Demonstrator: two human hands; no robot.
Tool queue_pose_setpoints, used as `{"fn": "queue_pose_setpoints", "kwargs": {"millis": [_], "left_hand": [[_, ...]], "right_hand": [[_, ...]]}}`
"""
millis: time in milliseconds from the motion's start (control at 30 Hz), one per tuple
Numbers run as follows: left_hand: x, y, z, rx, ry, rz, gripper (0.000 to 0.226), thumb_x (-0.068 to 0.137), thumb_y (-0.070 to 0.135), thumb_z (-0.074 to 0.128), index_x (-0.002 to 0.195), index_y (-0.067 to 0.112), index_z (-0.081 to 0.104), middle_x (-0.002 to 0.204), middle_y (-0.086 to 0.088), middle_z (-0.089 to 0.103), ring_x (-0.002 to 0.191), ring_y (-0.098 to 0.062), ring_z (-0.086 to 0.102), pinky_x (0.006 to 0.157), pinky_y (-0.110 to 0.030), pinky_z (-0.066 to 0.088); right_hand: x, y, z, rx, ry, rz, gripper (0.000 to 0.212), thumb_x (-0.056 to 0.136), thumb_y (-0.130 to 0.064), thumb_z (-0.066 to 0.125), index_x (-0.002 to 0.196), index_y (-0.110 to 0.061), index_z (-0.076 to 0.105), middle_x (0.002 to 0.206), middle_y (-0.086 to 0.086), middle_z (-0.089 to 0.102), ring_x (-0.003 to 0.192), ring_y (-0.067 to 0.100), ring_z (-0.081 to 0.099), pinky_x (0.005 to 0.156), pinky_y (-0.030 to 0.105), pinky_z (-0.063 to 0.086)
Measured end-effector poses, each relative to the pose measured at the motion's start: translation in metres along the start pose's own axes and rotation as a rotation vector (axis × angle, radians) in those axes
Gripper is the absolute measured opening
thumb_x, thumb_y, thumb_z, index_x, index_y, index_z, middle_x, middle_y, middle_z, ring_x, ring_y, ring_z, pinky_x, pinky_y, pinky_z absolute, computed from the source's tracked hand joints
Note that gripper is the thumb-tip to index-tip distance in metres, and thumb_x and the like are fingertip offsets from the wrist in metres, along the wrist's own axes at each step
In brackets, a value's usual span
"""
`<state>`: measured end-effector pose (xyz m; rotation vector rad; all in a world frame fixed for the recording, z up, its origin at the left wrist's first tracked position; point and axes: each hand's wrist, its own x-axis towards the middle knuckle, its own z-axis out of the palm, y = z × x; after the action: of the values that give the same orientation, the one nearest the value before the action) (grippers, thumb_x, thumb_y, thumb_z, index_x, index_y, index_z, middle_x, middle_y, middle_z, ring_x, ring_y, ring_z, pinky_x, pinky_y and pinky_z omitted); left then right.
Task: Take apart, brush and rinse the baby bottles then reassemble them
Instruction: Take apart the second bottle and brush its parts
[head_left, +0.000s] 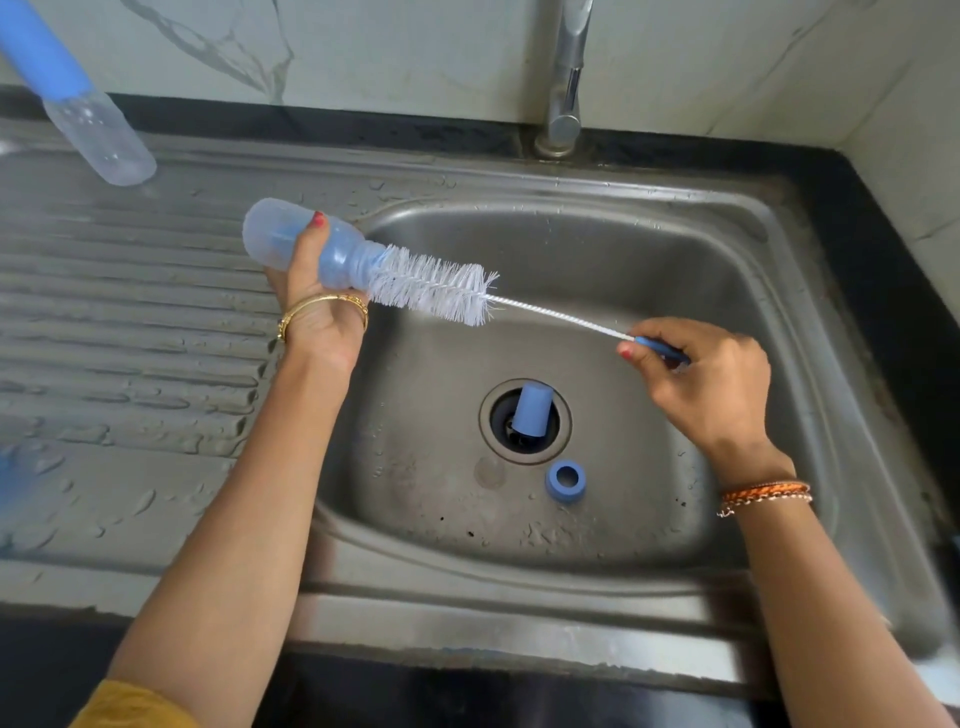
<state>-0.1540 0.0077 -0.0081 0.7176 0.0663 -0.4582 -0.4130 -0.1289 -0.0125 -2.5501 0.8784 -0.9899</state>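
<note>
Bottle (306, 244), clear with a blue tint, lies sideways over the basin's left edge, my left hand (317, 301) wrapped round its middle. White bristles of the brush (431, 288) sit at its mouth; my right hand (701, 374) pinches the blue handle end over the steel sink (727, 249). Below, I see a blue cap (530, 410) tilted in the drain and a blue ring (565, 481) just beside it. A second bottle (88, 119) stands on the wet ribbed drainboard (130, 322) far left; the tap (566, 78) rises against marble wall tiles (363, 47)
</note>
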Motion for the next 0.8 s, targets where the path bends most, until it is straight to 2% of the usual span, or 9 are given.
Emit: {"fn": "queue_pose_setpoints", "kwargs": {"millis": [133, 233, 300, 367, 467, 567, 633, 700, 800], "left_hand": [[-0.001, 0.001, -0.003, -0.022, -0.013, 0.003, 0.084, 0.063, 0.017, 0.068, 0.140, 0.004, 0.035, 0.101, -0.010, 0.054, 0.086, -0.021, 0.061, 0.067, -0.034, 0.055], [0.003, 0.002, -0.005, -0.001, -0.009, 0.009, 0.092, 0.057, 0.015, 0.073, 0.140, 0.002, 0.034, 0.102, -0.011, 0.055, 0.086, -0.022, 0.062, 0.069, -0.034, 0.055], [0.005, 0.003, -0.006, 0.017, 0.000, 0.005, 0.104, 0.047, 0.019, 0.078, 0.140, 0.004, 0.034, 0.109, -0.012, 0.053, 0.088, -0.022, 0.062, 0.069, -0.033, 0.055], [0.008, 0.003, -0.007, 0.017, 0.011, 0.004, 0.107, 0.045, 0.020, 0.079, 0.141, 0.005, 0.033, 0.112, -0.012, 0.052, 0.090, -0.021, 0.062, 0.069, -0.032, 0.055], [0.009, 0.003, -0.008, 0.024, 0.037, 0.000, 0.097, 0.054, 0.017, 0.077, 0.141, 0.008, 0.033, 0.116, -0.011, 0.053, 0.094, -0.022, 0.062, 0.070, -0.034, 0.056], [0.006, -0.002, -0.008, 0.004, 0.070, -0.019, 0.081, 0.070, 0.011, 0.071, 0.141, 0.009, 0.032, 0.121, -0.013, 0.055, 0.098, -0.024, 0.061, 0.075, -0.038, 0.057], [0.004, 0.000, -0.002, 0.021, 0.074, -0.019, 0.082, 0.070, 0.010, 0.073, 0.140, 0.009, 0.032, 0.115, -0.012, 0.056, 0.095, -0.023, 0.061, 0.071, -0.035, 0.056], [0.003, 0.004, 0.001, 0.082, 0.043, -0.017, 0.100, 0.053, 0.015, 0.080, 0.141, 0.007, 0.032, 0.114, -0.012, 0.053, 0.098, -0.024, 0.059, 0.071, -0.035, 0.056], [-0.003, 0.003, 0.003, 0.221, -0.005, -0.023, 0.108, 0.047, 0.023, 0.080, 0.141, 0.000, 0.030, 0.113, -0.017, 0.048, 0.093, -0.026, 0.058, 0.069, -0.032, 0.054]], "right_hand": [[-0.001, -0.001, 0.001, 0.098, -0.203, 0.126, 0.024, 0.085, -0.034, 0.062, 0.078, -0.014, 0.075, 0.054, 0.005, 0.059, 0.051, 0.022, 0.053, 0.055, 0.028, 0.042], [0.000, -0.005, 0.000, 0.246, -0.464, 0.259, 0.029, 0.092, -0.034, 0.054, 0.068, -0.027, 0.069, 0.057, 0.016, 0.056, 0.054, 0.026, 0.049, 0.059, 0.035, 0.043], [-0.002, -0.009, 0.001, 0.303, -0.492, 0.300, 0.027, 0.091, -0.037, 0.053, 0.066, -0.032, 0.064, 0.058, 0.015, 0.057, 0.057, 0.026, 0.053, 0.061, 0.037, 0.046], [-0.005, -0.008, 0.005, 0.232, -0.471, 0.298, 0.013, 0.083, -0.040, 0.064, 0.073, -0.033, 0.060, 0.059, 0.003, 0.061, 0.059, 0.015, 0.057, 0.061, 0.031, 0.046], [-0.002, -0.004, 0.007, 0.064, -0.300, 0.130, 0.019, 0.072, -0.026, 0.079, 0.075, -0.022, 0.060, 0.062, -0.009, 0.059, 0.051, 0.004, 0.051, 0.053, 0.013, 0.043], [-0.001, -0.001, 0.006, -0.014, -0.035, -0.006, 0.018, 0.075, -0.030, 0.073, 0.073, -0.012, 0.069, 0.068, 0.003, 0.068, 0.054, 0.018, 0.060, 0.054, 0.026, 0.045], [-0.005, -0.001, 0.005, -0.054, -0.010, 0.026, 0.025, 0.078, -0.036, 0.067, 0.075, -0.012, 0.073, 0.064, 0.007, 0.069, 0.053, 0.024, 0.062, 0.049, 0.028, 0.045], [-0.008, -0.001, 0.007, 0.011, -0.211, 0.129, 0.027, 0.083, -0.034, 0.065, 0.072, -0.010, 0.074, 0.054, 0.011, 0.061, 0.049, 0.021, 0.056, 0.050, 0.024, 0.039], [-0.009, 0.004, 0.006, 0.374, -0.574, 0.377, 0.032, 0.090, -0.024, 0.060, 0.059, -0.018, 0.067, 0.046, 0.008, 0.044, 0.042, 0.006, 0.037, 0.051, 0.024, 0.031]]}}
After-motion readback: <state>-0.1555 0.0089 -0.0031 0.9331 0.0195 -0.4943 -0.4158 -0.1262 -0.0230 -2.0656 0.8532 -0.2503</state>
